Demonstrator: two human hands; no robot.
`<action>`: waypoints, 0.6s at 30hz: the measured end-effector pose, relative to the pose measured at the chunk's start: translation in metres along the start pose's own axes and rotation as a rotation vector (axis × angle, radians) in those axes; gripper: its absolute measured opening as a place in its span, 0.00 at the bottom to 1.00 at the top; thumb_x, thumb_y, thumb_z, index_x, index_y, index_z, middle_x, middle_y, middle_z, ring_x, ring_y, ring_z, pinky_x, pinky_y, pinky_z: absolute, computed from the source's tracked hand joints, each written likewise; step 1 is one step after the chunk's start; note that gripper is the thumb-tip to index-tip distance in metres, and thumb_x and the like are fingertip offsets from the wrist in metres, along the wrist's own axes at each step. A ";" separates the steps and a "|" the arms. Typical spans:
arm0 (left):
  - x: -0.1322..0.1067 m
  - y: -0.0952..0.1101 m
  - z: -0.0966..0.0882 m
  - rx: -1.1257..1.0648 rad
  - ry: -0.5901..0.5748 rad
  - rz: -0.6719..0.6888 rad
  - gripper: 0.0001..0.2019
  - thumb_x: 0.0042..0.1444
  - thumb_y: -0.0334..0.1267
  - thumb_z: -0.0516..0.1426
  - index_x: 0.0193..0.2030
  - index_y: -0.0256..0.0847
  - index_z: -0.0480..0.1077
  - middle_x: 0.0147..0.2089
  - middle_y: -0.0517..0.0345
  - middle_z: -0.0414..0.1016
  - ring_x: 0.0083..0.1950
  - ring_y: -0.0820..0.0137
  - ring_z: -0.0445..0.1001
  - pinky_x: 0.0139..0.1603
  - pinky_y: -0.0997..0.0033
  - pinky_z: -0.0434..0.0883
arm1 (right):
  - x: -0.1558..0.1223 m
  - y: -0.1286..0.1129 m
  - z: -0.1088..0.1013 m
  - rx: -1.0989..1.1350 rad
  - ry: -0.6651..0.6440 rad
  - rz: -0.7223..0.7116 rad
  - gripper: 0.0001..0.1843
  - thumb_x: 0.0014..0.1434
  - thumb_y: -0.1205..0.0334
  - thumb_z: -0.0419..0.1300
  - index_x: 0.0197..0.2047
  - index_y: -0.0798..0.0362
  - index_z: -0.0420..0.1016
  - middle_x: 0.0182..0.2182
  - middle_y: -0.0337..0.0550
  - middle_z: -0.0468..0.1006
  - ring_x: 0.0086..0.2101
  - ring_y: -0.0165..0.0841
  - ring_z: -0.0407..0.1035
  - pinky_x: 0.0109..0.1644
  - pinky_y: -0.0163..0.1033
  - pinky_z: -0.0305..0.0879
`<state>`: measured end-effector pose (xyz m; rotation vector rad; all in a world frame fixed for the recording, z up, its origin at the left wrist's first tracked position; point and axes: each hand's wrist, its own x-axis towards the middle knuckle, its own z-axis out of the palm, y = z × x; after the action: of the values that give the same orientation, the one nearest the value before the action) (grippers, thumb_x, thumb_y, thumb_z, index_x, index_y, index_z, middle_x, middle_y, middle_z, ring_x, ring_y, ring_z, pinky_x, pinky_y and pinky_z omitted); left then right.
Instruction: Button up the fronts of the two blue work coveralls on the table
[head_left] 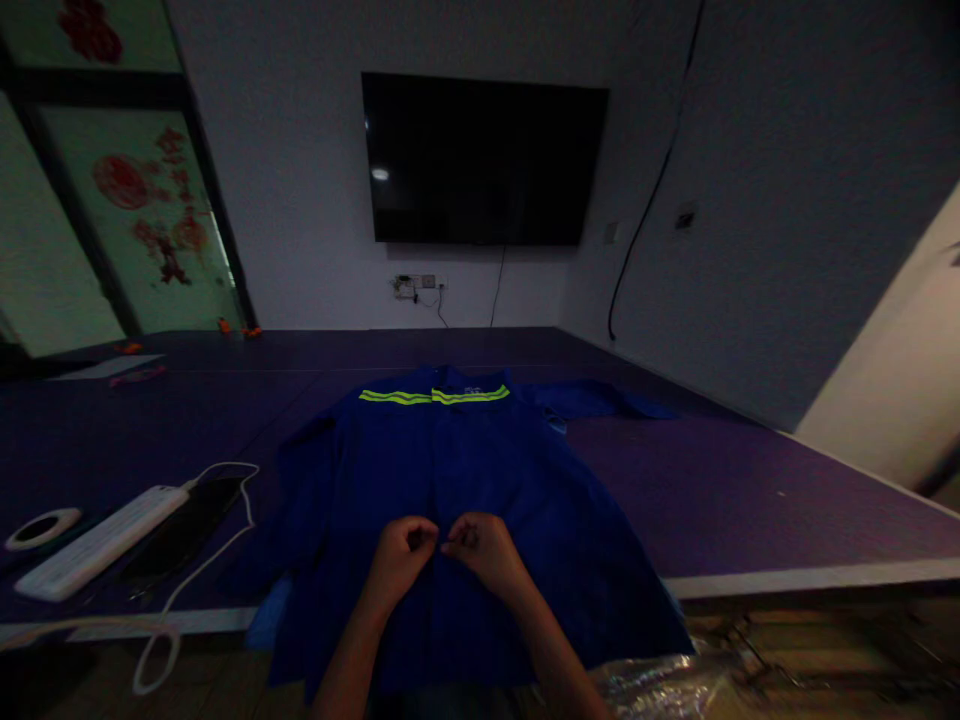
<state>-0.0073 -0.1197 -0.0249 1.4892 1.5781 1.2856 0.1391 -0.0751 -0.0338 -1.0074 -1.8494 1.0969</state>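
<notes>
On purple tabletop (720,485) below a screen (484,160) lies a jacket (499,455)

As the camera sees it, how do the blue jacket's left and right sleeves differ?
The left sleeve angles down beside the jacket's body, toward the purple table's near edge; the right sleeve stretches out sideways. The left sleeve looks broader, the right sleeve narrower. Both are dark blue.
</notes>
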 end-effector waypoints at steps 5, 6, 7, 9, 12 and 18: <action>-0.002 0.007 0.000 -0.016 0.017 0.028 0.08 0.45 0.40 0.56 0.27 0.36 0.71 0.28 0.55 0.75 0.32 0.69 0.72 0.35 0.72 0.67 | 0.001 0.000 0.000 -0.045 0.003 0.008 0.05 0.41 0.64 0.63 0.24 0.55 0.72 0.17 0.35 0.70 0.19 0.24 0.60 0.22 0.29 0.52; -0.002 0.009 0.001 -0.022 0.022 0.031 0.09 0.45 0.41 0.56 0.28 0.36 0.71 0.29 0.54 0.75 0.32 0.69 0.72 0.35 0.72 0.67 | 0.001 0.000 0.000 -0.048 -0.001 0.004 0.05 0.41 0.64 0.63 0.23 0.55 0.71 0.17 0.35 0.70 0.19 0.24 0.60 0.22 0.29 0.52; -0.002 0.009 0.001 -0.028 0.025 0.030 0.10 0.45 0.42 0.56 0.28 0.36 0.71 0.29 0.54 0.75 0.33 0.69 0.72 0.35 0.73 0.66 | 0.001 0.000 0.000 -0.050 -0.007 -0.004 0.05 0.41 0.64 0.63 0.23 0.55 0.71 0.17 0.35 0.70 0.19 0.24 0.60 0.21 0.29 0.51; -0.002 0.009 0.001 -0.041 0.030 0.019 0.12 0.44 0.44 0.58 0.29 0.36 0.71 0.29 0.54 0.75 0.33 0.68 0.72 0.34 0.73 0.66 | 0.002 0.001 0.001 -0.055 -0.014 -0.022 0.04 0.41 0.65 0.62 0.23 0.55 0.71 0.17 0.35 0.69 0.19 0.24 0.60 0.21 0.28 0.51; -0.001 0.006 0.001 -0.067 0.025 -0.005 0.12 0.42 0.43 0.59 0.31 0.36 0.70 0.28 0.56 0.75 0.31 0.69 0.72 0.33 0.73 0.66 | 0.001 0.001 0.001 -0.066 -0.018 -0.041 0.04 0.42 0.65 0.62 0.23 0.55 0.70 0.17 0.35 0.69 0.19 0.24 0.60 0.21 0.28 0.51; 0.001 0.001 0.001 -0.075 0.034 -0.021 0.10 0.42 0.36 0.57 0.33 0.36 0.69 0.26 0.58 0.74 0.30 0.71 0.72 0.33 0.73 0.66 | -0.001 -0.004 -0.001 -0.097 -0.026 -0.050 0.03 0.42 0.65 0.61 0.23 0.55 0.71 0.17 0.34 0.68 0.19 0.24 0.59 0.21 0.28 0.50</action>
<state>-0.0057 -0.1184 -0.0240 1.4081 1.5461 1.3499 0.1395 -0.0773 -0.0300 -1.0002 -1.9547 1.0030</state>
